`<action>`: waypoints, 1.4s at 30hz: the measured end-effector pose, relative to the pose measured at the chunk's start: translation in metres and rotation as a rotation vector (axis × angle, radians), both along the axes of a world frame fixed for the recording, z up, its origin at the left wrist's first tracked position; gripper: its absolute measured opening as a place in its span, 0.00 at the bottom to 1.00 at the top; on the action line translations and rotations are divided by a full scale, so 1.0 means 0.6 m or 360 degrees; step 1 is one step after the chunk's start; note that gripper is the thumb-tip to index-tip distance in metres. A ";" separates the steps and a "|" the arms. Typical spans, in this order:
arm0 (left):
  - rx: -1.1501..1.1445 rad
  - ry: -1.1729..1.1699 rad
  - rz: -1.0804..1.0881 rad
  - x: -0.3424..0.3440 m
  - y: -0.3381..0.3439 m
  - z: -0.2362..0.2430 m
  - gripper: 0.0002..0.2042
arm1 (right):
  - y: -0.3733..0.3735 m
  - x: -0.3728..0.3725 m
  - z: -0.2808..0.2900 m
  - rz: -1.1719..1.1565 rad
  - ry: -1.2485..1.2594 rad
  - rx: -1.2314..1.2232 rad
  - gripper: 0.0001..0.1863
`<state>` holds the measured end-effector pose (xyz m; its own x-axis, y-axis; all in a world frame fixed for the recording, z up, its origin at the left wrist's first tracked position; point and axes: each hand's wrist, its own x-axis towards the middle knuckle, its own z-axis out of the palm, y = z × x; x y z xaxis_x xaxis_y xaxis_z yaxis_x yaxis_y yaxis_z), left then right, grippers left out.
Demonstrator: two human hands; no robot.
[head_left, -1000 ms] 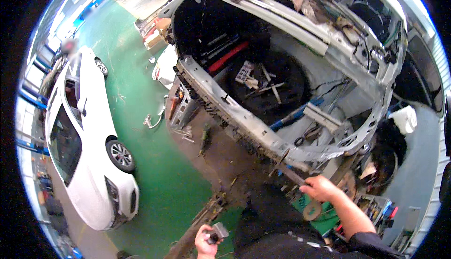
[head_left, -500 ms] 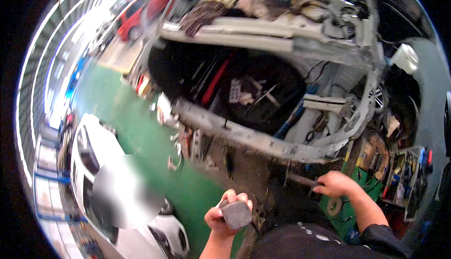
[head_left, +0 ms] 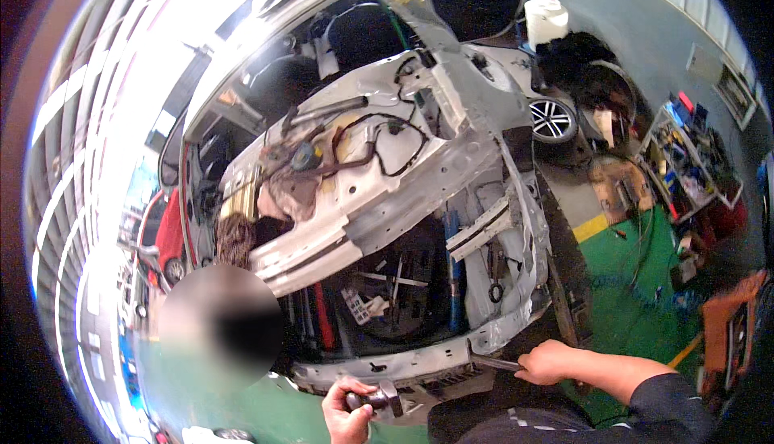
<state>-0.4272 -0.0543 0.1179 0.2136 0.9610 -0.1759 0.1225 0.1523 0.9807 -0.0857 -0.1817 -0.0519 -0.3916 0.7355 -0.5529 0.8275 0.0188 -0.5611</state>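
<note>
Hammer (head_left: 377, 400): a short one with a dark handle and a metal head, it sits in the left hand (head_left: 348, 408), whose grip is clenched round the handle, low in the view just in front of the person's body and just beside the lower rear edge of the car shell. The right hand (head_left: 548, 361), in a dark sleeve, has its grip wrapped round a slim metal bar or chisel (head_left: 493, 361); the tip of that bar lies against the bottom rear panel (head_left: 419, 359) of the shell, near its right corner. The hammer head is apart from the bar, not touching it.

Judging from how things lie, the body is already well stripped: the stripped car shell (head_left: 387, 178) is bare pale metal, with no bumper, lid or trim at the rear, and loose black wiring (head_left: 379, 142) trails over the upper panels. The open boot well (head_left: 395, 283) holds loose tools, a blue strut and a red bar. The rear panel itself is still attached, so work at that seam seems unfinished; how far it has gone I cannot tell.

Farther off, a green floor (head_left: 637, 299) lies to the right, with a loose wheel (head_left: 553, 119), a cluttered tool shelf (head_left: 685, 162) and a white bucket (head_left: 546, 18) beyond.
</note>
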 end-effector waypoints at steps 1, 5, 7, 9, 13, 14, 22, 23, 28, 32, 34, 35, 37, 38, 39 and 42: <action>0.0179 0.0185 -0.0134 0.020 0.031 0.031 0.13 | -0.001 -0.005 0.002 -0.0054 0.0056 0.0027 0.25; 0.0794 0.0671 -0.0628 0.093 0.176 0.049 0.09 | 0.003 -0.008 0.037 -0.0312 0.0201 0.0009 0.26; 0.0942 0.0742 -0.0748 0.151 0.236 0.056 0.09 | 0.017 -0.025 0.057 -0.0391 0.0327 -0.0068 0.26; 0.0935 0.0874 -0.0815 0.202 0.283 0.062 0.10 | 0.034 -0.054 0.075 -0.0624 0.0614 -0.0042 0.26; 0.1122 0.0989 -0.0992 0.326 0.376 0.026 0.10 | 0.077 -0.126 0.067 -0.1432 0.1578 -0.0126 0.18; 0.1122 0.0989 -0.1012 0.353 0.394 0.018 0.10 | 0.093 -0.149 0.060 -0.1666 0.1898 -0.0167 0.16; 0.1206 0.1075 -0.1159 0.521 0.451 -0.052 0.06 | 0.248 -0.177 -0.012 -0.2364 0.3688 -0.0007 0.15; 0.1041 0.0965 -0.1143 0.522 0.458 -0.062 0.05 | 0.264 -0.164 -0.012 -0.2342 0.3736 0.0011 0.15; 0.0950 0.1107 -0.0947 0.537 0.446 -0.065 0.04 | 0.320 -0.132 -0.022 -0.2281 0.3874 0.0066 0.15; 0.1133 0.1383 -0.1018 0.554 0.437 -0.078 0.05 | 0.340 -0.110 -0.037 -0.2019 0.4077 -0.0100 0.17; 0.1110 0.1335 -0.1031 0.559 0.434 -0.072 0.05 | 0.339 -0.104 -0.033 -0.1901 0.4100 -0.0140 0.18; 0.1067 0.1278 -0.0995 0.561 0.432 -0.070 0.05 | 0.336 -0.103 -0.031 -0.1845 0.4112 -0.0174 0.18; 0.0934 0.1213 -0.0992 0.568 0.437 -0.070 0.06 | 0.336 -0.095 -0.033 -0.1775 0.4174 -0.0234 0.20; 0.0983 0.1188 -0.1016 0.566 0.446 -0.073 0.06 | 0.335 -0.091 -0.034 -0.1786 0.4202 -0.0266 0.20; 0.1037 0.1159 -0.1047 0.563 0.458 -0.076 0.07 | 0.336 -0.088 -0.033 -0.1797 0.4232 -0.0286 0.20; 0.1003 0.1066 -0.1057 0.564 0.464 -0.079 0.07 | 0.340 -0.082 -0.028 -0.1729 0.4261 -0.0359 0.19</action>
